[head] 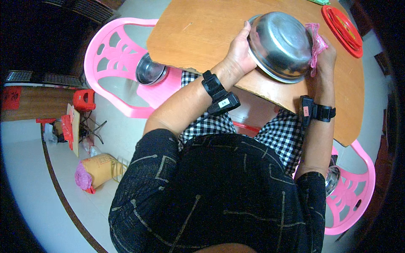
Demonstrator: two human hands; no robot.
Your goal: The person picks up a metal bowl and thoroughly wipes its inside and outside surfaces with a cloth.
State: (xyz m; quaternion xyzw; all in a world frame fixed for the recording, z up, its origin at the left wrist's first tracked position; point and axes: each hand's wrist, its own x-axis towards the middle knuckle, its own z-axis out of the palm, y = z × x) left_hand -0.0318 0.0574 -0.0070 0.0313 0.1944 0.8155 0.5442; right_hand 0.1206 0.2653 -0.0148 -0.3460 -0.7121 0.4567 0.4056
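Observation:
A stainless steel bowl [280,44] is held tilted over the wooden table [196,34], its outer base and side facing me. My left hand [240,53] grips its rim at the left, thumb pointing up along the edge. At the bowl's right side my right hand [327,58] holds a pink patterned cloth or film [315,47] against the metal; its fingers are mostly hidden behind the pink piece. The inside of the bowl cannot be seen.
Red plastic lids or plates [343,31] lie at the table's right edge. Metal bowls [150,71] rest on a pink plastic chair [126,20] at left. Another pink chair [368,177] with a metal bowl [332,180] stands at lower right.

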